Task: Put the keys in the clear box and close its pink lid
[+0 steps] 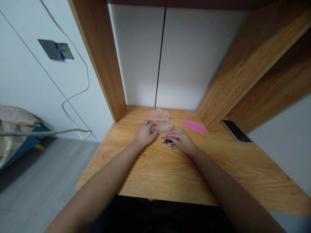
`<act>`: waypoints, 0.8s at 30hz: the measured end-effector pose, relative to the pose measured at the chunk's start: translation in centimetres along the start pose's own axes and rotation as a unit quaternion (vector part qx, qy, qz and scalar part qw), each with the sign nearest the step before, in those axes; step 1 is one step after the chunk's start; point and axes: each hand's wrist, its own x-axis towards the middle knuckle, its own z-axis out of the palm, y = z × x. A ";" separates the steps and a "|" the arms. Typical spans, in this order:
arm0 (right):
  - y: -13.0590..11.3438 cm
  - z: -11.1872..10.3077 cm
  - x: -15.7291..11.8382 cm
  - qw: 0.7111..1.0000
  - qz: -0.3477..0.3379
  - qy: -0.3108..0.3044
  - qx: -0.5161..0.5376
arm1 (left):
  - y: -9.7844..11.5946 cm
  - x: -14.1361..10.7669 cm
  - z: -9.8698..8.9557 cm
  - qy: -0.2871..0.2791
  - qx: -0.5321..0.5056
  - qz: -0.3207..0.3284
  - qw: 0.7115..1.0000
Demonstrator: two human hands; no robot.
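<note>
A clear plastic case [165, 126] lies open on the wooden desk, its lid [159, 114] folded back toward the wall. My left hand [145, 133] grips the left end of the case, thumb and fingers around its edge. Just in front of the case is a small pile of metal and dark pieces [169, 144], too small to name. My right hand [181, 140] is at the right side of this pile, its fingers bent together over some of the pieces; what they pinch is hidden. A pink oval piece [195, 126] lies flat to the right of the case.
Farther right, a phone [236, 131] lies by the wooden panel [243, 74]. Another upright panel [99, 58] bounds the desk [165, 174] at the left. A white cable [88, 76] hangs by the left wall, near a socket [65, 50].
</note>
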 end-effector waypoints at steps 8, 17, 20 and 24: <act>-0.5 -0.7 -0.2 0.998 0.052 0.037 -0.029 | 0.1 0.0 -0.1 -0.006 0.004 -0.002 1.000; 0.7 -0.1 -0.4 0.993 0.066 -0.028 -0.092 | 0.0 0.1 -0.1 -0.004 0.004 -0.003 1.000; 0.9 -0.1 -0.4 0.993 0.066 -0.034 -0.097 | 0.1 0.1 -0.1 -0.003 0.003 0.001 1.000; 0.8 0.0 -0.4 0.993 0.067 -0.037 -0.092 | 0.1 0.0 -0.1 -0.003 0.002 0.001 1.000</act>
